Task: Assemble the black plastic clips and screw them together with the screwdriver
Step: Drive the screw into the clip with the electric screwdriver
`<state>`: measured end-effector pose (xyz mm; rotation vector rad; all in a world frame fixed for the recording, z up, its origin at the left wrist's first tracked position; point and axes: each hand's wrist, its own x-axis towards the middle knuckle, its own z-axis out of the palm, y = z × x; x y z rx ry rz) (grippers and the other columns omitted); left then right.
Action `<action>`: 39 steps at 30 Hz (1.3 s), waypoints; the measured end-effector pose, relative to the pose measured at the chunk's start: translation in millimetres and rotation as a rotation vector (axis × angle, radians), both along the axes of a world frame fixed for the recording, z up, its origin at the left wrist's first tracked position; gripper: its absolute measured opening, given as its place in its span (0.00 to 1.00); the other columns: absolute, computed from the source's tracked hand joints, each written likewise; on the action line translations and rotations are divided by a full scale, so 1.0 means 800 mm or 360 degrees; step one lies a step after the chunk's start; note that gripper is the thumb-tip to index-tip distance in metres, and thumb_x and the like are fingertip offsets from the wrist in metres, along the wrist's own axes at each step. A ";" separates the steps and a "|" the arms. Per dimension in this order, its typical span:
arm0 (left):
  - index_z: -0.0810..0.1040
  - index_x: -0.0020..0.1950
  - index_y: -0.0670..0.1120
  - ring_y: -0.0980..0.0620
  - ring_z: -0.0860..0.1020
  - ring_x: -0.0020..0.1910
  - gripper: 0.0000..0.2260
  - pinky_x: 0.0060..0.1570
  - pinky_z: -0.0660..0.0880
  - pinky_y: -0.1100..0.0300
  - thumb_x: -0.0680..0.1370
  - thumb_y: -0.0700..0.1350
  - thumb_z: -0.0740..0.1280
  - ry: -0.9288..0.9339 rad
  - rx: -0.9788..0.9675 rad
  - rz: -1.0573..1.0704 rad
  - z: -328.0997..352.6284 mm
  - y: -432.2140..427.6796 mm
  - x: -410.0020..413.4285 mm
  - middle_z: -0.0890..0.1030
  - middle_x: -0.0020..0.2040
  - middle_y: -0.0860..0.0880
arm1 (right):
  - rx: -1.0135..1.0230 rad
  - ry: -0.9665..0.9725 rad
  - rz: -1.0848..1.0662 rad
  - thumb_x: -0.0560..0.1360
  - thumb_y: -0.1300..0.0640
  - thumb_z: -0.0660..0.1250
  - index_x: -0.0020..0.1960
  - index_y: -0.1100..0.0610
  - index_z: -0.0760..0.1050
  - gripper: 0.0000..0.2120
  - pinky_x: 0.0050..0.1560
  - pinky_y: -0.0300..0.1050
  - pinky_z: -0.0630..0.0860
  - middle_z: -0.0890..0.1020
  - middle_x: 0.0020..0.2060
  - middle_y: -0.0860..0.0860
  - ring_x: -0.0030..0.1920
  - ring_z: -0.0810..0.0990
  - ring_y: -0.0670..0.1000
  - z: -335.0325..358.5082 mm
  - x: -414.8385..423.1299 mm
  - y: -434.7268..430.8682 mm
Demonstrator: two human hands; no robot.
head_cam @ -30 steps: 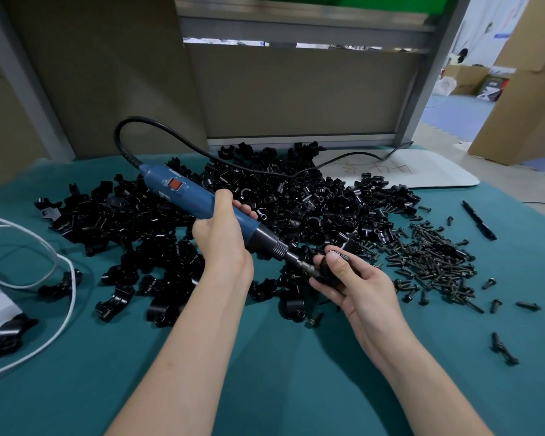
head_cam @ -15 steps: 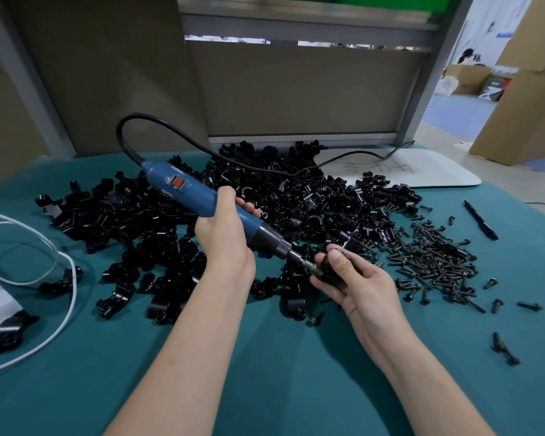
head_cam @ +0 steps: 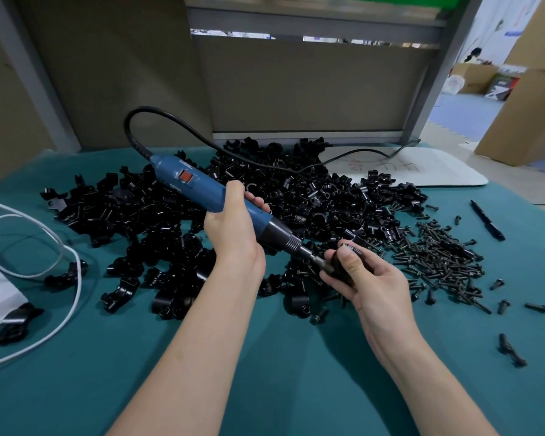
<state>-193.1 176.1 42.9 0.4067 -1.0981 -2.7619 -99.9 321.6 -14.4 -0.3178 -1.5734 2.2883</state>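
Teal tabletop [head_cam: 265,388]: white board [head_cam: 447,171] beside clips [head_cam: 296,196] bears unreadable handwriting.

The right hand [head_cam: 375,281] covers most of the clip [head_cam: 340,269] at the screwdriver [head_cam: 202,187] tip, so the bit's seating cannot be told. Left of the screwdriver, the white cable [head_cam: 78,278] runs off the picture's edge.
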 end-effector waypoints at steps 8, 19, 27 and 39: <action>0.73 0.47 0.41 0.55 0.75 0.23 0.04 0.29 0.77 0.60 0.77 0.37 0.68 -0.0299 0.0007 0.0177 -0.014 -0.004 -0.007 0.77 0.32 0.48 | 0.0511 -0.0016 -0.0035 0.72 0.47 0.76 0.53 0.43 0.85 0.10 0.57 0.46 0.82 0.87 0.48 0.51 0.52 0.86 0.51 0.003 0.006 -0.007; 0.69 0.57 0.46 0.50 0.78 0.38 0.09 0.40 0.77 0.55 0.80 0.47 0.65 -0.0570 -0.0049 0.0195 -0.020 -0.020 -0.023 0.75 0.43 0.48 | 0.1022 -0.0115 -0.0041 0.74 0.38 0.72 0.54 0.30 0.78 0.09 0.31 0.32 0.69 0.83 0.45 0.54 0.29 0.67 0.43 -0.009 0.004 -0.007; 0.71 0.49 0.48 0.49 0.80 0.41 0.05 0.44 0.80 0.54 0.82 0.48 0.63 -0.0501 0.0054 0.0175 -0.023 -0.024 -0.022 0.78 0.44 0.46 | 0.1058 0.0028 -0.0063 0.79 0.43 0.69 0.57 0.33 0.76 0.08 0.23 0.34 0.62 0.79 0.29 0.47 0.21 0.62 0.44 -0.011 0.009 -0.018; 0.70 0.68 0.45 0.48 0.80 0.52 0.17 0.56 0.79 0.50 0.80 0.46 0.64 -0.0486 -0.0061 0.0257 -0.017 -0.061 -0.039 0.78 0.59 0.45 | 0.1023 -0.0125 0.0075 0.77 0.37 0.68 0.57 0.31 0.75 0.09 0.28 0.30 0.69 0.81 0.37 0.47 0.28 0.73 0.51 -0.015 0.021 0.005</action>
